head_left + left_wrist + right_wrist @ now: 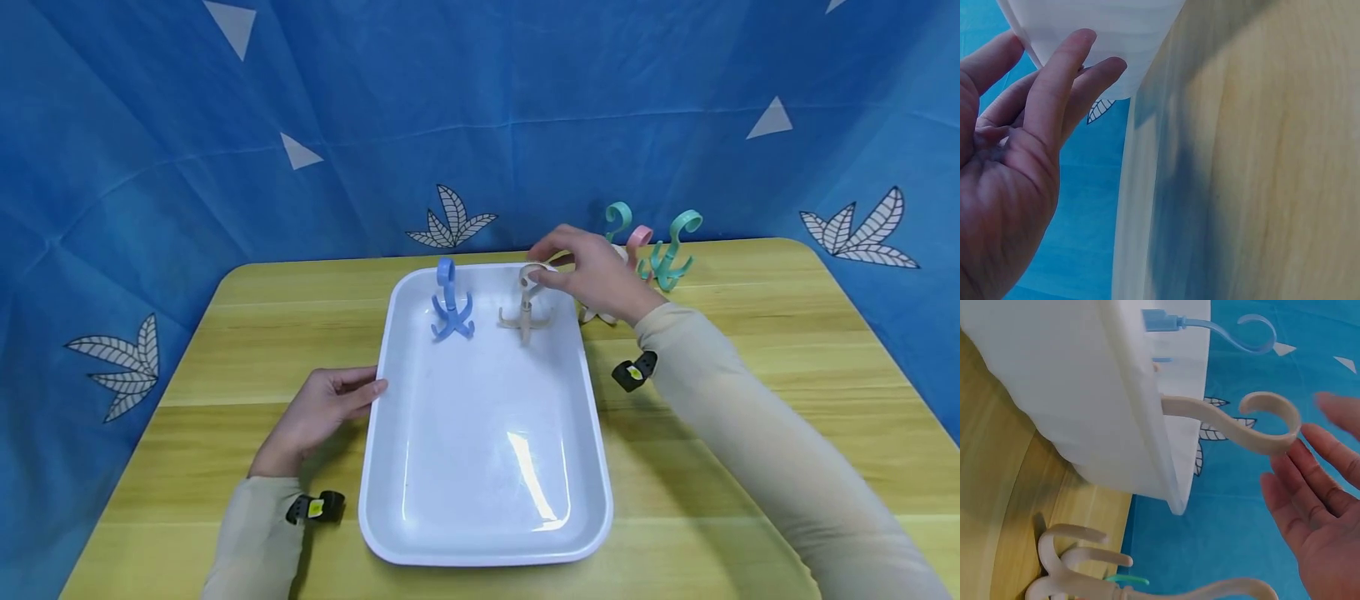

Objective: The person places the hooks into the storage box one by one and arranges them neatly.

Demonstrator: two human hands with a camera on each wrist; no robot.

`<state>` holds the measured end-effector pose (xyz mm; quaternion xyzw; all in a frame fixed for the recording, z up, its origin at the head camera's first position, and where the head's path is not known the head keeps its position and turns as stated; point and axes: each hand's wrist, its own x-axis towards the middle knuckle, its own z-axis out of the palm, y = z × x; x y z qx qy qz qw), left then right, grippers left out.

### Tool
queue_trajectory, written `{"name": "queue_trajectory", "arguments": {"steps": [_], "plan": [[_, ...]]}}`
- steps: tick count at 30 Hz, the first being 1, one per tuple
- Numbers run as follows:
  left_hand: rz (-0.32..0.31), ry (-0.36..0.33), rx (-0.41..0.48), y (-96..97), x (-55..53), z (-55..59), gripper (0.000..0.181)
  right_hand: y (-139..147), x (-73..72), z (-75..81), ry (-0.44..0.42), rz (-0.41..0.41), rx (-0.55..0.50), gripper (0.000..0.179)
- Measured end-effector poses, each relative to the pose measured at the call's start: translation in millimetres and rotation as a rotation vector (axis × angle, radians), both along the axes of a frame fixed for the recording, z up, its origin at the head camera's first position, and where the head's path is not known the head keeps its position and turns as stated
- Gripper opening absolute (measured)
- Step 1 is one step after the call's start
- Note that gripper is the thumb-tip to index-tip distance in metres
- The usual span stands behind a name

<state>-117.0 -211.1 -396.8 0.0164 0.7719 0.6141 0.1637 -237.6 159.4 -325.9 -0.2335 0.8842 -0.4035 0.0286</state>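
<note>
Currently, hands (322,408) (596,271) at tray (480,467), beige hook (527,312) inside

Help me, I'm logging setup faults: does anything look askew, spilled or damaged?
Nothing stands out: the blue plastic pronged hook and beige plastic pronged hook stand upright in the white rectangular plastic tray, with no visible spill or damage. Its bright streak looks like glare.

The tray (480,433) is white, one hook (452,317) blue, another hook (526,315) beige, the backdrop (480,75) blue with white triangles (235,27).
</note>
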Motion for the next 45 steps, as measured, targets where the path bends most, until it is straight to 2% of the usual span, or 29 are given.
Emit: {"name": "queue_trajectory", "arguments": {"steps": [8,13,19,24,32,40,45], "plan": [[-0.004,0.012,-0.011,-1.3,0.7,-1.6,0.051,17,9.2,7.4,0.076,-0.026,-0.075,0.027],[-0.009,0.014,-0.018,-1.2,0.7,0.6,0.051,30,14.2,13.2,0.064,-0.069,-0.092,0.03],[-0.008,0.009,-0.027,-0.4,0.0,2.1,0.05,45,21.3,18.9,-0.002,-0.137,-0.139,0.034],[-0.009,0.001,-0.015,0.8,0.1,3.2,0.05,59,25.1,21.2,0.057,-0.175,-0.166,0.031],[-0.002,0.006,-0.007,0.6,-0.2,1.1,0.051,84,23.9,24.2,0.14,-0.297,-0.146,0.032],[0.0,0.01,0.003,0.4,-1.5,-0.5,0.051,107,19.9,19.0,0.209,-0.424,-0.214,0.028],[0.0,0.009,-0.026,1.0,-0.7,0.9,0.05,116,15.3,13.2,0.223,-0.494,-0.271,0.028]]}}
